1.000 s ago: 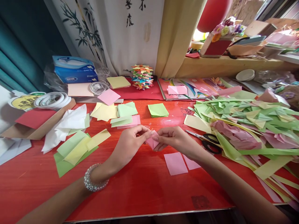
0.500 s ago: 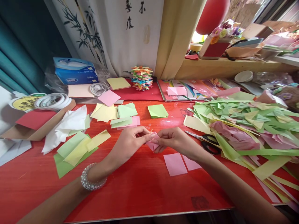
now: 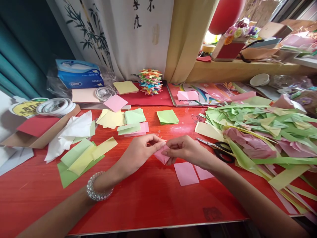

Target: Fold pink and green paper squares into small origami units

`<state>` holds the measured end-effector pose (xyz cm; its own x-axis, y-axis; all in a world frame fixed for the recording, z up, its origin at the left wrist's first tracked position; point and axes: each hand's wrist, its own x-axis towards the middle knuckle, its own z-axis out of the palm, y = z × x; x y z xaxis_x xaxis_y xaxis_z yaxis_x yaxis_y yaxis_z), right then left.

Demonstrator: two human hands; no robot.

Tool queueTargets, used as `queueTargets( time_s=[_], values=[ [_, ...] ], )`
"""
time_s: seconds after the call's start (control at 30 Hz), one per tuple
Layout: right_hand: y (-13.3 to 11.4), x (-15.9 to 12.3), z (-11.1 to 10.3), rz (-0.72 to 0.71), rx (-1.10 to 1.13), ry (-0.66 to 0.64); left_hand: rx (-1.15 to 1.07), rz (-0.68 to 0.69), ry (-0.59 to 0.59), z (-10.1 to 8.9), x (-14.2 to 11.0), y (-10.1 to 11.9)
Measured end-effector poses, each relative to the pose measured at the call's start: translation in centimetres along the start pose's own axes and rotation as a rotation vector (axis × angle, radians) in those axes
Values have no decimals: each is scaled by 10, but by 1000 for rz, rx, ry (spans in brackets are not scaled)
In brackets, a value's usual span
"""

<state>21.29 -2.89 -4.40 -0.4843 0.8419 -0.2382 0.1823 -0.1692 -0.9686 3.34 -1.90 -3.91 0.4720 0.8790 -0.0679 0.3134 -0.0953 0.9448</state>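
Observation:
Between my two hands is a small folded pink paper [image 3: 161, 156], held just above the red table [image 3: 138, 201]. My left hand [image 3: 142, 148], with a clear beaded bracelet [image 3: 95, 186] on the wrist, pinches its upper left edge between thumb and fingers. On the paper's right side, my right hand [image 3: 184, 150] pinches it with thumb and fingertips. Two pink paper squares [image 3: 186, 174] lie flat below my right hand, one partly hidden under the forearm. Black-handled scissors [image 3: 220, 150] rest to the right of that hand.
Cut green strips and folded pieces [image 3: 257, 122] are heaped at the right. Green and yellow papers [image 3: 84, 158] lie left, near crumpled white tissue [image 3: 71, 132]. Behind stand a green paper stack [image 3: 167, 117], a layered multicoloured paper model [image 3: 150, 82] and a blue tissue pack [image 3: 79, 74].
The pink paper has turned slightly and shows more of its folded face below the fingers. My right fingers have shifted a little along its edge; both hands still hold it.

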Motion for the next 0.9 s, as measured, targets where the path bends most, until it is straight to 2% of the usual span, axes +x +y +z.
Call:
queueTargets(
  time_s=[0.17, 0.37, 0.6, 0.9],
  values=[
    [-3, 1, -2, 28, 23, 39, 27, -16, -8, -6, 3, 2],
    [-5, 3, -3, -21, 41, 156, -69, -68, -166, -17, 7, 7],
    [-5, 2, -2, -113, 141, 181, -139, -108, 11, -11, 6, 1],
    [2, 4, 1, -189, 236, 217, -427, -116, 42, -4, 4, -3]
  ],
)
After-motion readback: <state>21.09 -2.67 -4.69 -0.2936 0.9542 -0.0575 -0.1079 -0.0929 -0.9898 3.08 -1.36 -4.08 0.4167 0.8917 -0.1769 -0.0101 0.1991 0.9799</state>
